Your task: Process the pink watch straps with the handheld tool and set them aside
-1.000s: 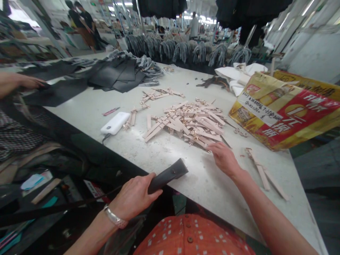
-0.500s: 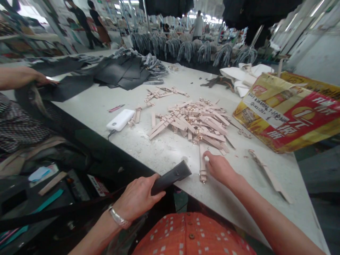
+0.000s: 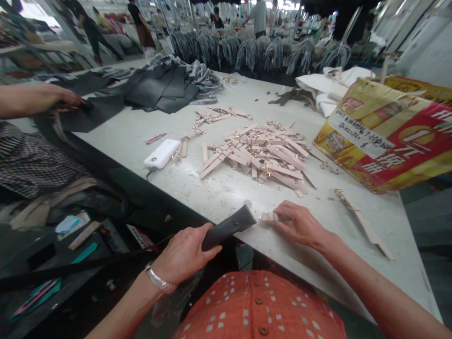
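Note:
My left hand [image 3: 192,249] is closed around a black, flat, bar-like piece [image 3: 229,228], whose squared end points up and right over the table's front edge. I cannot make out its exact kind. Just right of that end, my right hand [image 3: 300,223] grips a beige strap with a metal buckle [image 3: 270,216]. The buckle end faces the black piece, with a small gap between them. Part of the strap is hidden by my fingers. Beyond both hands lies a pile of similar beige buckle straps [image 3: 261,150] on the white table [image 3: 176,197].
A white power bank [image 3: 161,154] with a cable and a pink pen-like tool [image 3: 156,139] lie left of the pile. One beige strap [image 3: 363,223] lies at right, near a yellow-red carton [image 3: 384,136]. Another person's hand [image 3: 63,99] is by black sheets [image 3: 158,89].
My right hand has lifted the strap from the tabletop and turned it sideways, buckle toward the black piece. My left hand holds nearly the same pose. The view has shifted slightly.

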`<action>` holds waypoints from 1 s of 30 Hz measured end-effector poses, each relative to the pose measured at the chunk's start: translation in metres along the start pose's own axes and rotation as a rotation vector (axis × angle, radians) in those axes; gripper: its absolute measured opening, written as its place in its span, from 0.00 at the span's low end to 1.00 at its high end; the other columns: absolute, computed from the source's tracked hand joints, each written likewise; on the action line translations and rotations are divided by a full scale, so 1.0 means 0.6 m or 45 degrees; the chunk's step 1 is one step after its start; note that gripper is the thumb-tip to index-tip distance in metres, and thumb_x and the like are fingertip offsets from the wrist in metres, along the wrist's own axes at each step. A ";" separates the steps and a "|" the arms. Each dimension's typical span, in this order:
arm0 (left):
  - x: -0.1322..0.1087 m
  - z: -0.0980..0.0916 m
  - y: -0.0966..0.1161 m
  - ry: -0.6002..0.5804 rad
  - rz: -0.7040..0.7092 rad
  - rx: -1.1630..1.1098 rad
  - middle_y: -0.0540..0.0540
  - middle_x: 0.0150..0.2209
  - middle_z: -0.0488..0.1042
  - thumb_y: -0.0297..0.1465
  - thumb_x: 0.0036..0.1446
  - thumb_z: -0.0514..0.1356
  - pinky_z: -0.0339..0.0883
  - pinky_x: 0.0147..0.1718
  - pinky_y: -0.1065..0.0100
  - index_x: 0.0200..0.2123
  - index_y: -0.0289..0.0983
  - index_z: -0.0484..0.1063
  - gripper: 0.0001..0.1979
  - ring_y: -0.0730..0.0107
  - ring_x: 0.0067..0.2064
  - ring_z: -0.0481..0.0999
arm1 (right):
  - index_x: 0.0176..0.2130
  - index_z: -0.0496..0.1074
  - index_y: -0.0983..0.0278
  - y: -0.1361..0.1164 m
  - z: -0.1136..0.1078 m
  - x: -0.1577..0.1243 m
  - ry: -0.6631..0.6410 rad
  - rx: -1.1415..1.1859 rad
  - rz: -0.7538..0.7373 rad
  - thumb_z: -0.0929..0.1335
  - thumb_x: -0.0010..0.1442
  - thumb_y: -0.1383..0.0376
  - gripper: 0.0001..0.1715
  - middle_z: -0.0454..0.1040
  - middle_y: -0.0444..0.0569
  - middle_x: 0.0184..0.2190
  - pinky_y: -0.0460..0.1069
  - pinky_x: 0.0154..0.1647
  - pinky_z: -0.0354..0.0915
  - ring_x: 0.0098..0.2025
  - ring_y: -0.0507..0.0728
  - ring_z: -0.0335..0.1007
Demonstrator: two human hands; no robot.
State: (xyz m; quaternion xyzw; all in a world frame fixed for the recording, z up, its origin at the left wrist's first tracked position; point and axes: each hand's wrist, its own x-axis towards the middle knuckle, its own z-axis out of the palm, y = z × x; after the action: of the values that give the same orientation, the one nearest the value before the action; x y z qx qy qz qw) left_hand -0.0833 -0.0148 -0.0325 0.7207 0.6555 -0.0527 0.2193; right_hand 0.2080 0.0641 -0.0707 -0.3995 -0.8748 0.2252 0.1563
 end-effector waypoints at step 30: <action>0.034 -0.038 0.070 -0.116 0.242 0.401 0.44 0.32 0.75 0.41 0.52 0.52 0.66 0.33 0.63 0.39 0.41 0.67 0.14 0.56 0.37 0.75 | 0.35 0.70 0.63 -0.022 0.067 -0.062 0.253 0.027 0.178 0.64 0.57 0.62 0.08 0.67 0.50 0.34 0.50 0.37 0.60 0.37 0.56 0.62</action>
State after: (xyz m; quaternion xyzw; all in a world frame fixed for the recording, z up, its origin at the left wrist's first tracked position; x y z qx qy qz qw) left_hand -0.0448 0.0111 -0.0092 0.8016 0.5576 -0.1664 0.1374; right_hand 0.2049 0.0170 -0.1013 -0.4782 -0.8226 0.2040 0.2302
